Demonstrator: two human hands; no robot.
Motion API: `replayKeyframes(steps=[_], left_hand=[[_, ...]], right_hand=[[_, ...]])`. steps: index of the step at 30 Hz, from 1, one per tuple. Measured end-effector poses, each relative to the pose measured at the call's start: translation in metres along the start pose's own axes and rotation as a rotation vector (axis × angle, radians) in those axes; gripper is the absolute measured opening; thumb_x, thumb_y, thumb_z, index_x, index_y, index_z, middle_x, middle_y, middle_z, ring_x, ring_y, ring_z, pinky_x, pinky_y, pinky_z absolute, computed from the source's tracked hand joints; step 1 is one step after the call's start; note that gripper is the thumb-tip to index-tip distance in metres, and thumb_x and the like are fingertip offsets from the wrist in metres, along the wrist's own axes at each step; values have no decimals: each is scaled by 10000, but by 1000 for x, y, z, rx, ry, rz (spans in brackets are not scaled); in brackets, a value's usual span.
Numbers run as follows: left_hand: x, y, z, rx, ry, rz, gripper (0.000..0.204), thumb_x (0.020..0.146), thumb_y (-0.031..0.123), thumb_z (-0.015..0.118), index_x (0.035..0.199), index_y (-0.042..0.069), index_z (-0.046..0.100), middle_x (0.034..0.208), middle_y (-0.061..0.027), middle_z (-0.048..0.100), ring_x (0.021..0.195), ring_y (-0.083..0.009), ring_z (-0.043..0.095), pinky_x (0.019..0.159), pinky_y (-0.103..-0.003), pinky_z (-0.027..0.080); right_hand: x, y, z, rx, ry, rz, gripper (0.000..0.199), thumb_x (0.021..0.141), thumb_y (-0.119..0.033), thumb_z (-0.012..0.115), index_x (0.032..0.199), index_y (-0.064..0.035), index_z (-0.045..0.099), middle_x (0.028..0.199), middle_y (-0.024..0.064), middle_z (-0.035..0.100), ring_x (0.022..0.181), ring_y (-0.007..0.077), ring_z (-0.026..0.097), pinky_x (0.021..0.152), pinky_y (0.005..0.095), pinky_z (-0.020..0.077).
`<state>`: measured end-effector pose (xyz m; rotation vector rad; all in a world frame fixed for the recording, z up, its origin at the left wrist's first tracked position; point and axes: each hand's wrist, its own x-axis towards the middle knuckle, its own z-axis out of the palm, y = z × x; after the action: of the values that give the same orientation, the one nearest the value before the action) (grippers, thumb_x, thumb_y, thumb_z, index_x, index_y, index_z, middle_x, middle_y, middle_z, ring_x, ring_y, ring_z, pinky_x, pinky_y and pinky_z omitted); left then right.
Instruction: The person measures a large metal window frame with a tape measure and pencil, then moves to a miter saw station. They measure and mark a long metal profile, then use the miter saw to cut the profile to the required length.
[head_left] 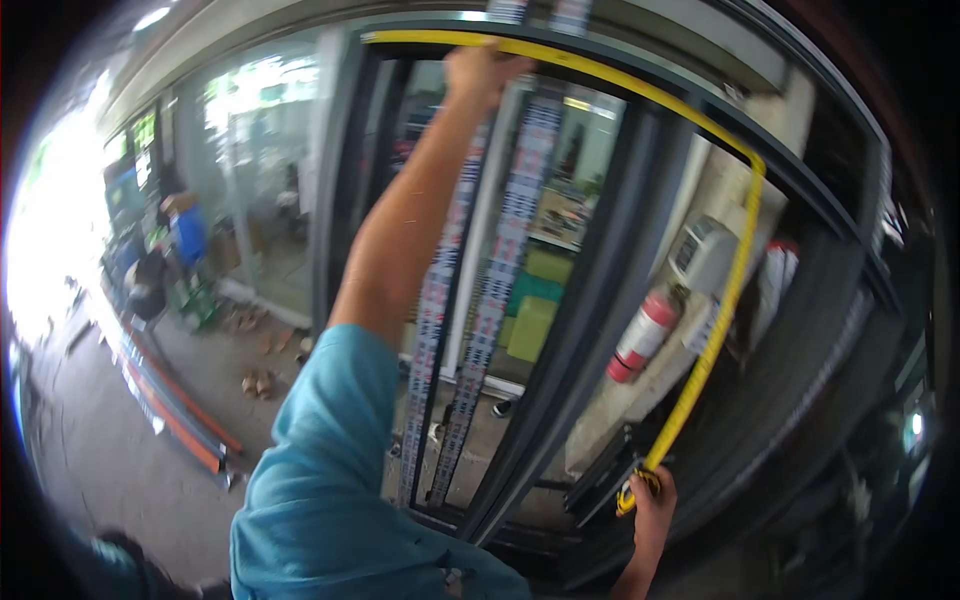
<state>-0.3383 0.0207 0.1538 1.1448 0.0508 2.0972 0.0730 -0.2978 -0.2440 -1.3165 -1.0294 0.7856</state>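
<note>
A yellow tape measure blade [735, 280] runs along the top bar of a tall dark grey metal frame [630, 200]. Near the bar's right part it bends sharply and hangs down to its case [627, 496]. My left arm is raised, and my left hand [478, 75] holds the blade against the top bar, left of its middle; some fingers are hidden behind the hand. Low on the right, my right hand [655, 505] is wrapped round the black and yellow case. The blade's far end lies at the frame's upper left corner.
Printed film covers two upright strips [510, 230] inside the frame. A red fire extinguisher [645, 335] and a grey box [703, 253] are beyond it on the right. Long orange and grey bars [175, 400] lie on the floor at left, near sandals [257, 384]. Glass panels stand behind.
</note>
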Motion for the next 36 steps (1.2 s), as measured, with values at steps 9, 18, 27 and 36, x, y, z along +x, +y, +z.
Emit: replayKeyframes(steps=[9,18,27,36], left_hand=[[12,4,-5,-51,-78,-2,312,1000,53,452,1198,-178,383,1119,-340,543,902,-472,667,796,-530,622],[10,7,-2,-30,-80,1,295,1010,63,437,1194,-165,402,1130,-327,551,933,-453,667,831,-508,616],[3,8,10,12,5,-27,266,1025,88,426,1210,-103,430,1157,-321,567,986,-437,663,853,-474,613],[9,9,5,17,-22,-28,254,1025,100,430,1189,-94,444,1120,-304,591,946,-417,680,843,-456,620]], right_hand=[[2,6,-4,-58,-35,-161,212,851,-124,712,983,-10,592,767,32,599,602,104,586,462,278,506],[-3,-9,-1,-20,-33,-81,273,818,-127,766,991,12,608,802,41,624,704,83,582,598,260,465],[-5,-10,0,-17,-49,-78,258,819,-112,761,981,15,605,803,39,619,648,72,569,539,246,449],[-6,-13,2,-56,-32,-128,283,810,-126,767,995,18,608,803,35,623,706,80,578,605,258,467]])
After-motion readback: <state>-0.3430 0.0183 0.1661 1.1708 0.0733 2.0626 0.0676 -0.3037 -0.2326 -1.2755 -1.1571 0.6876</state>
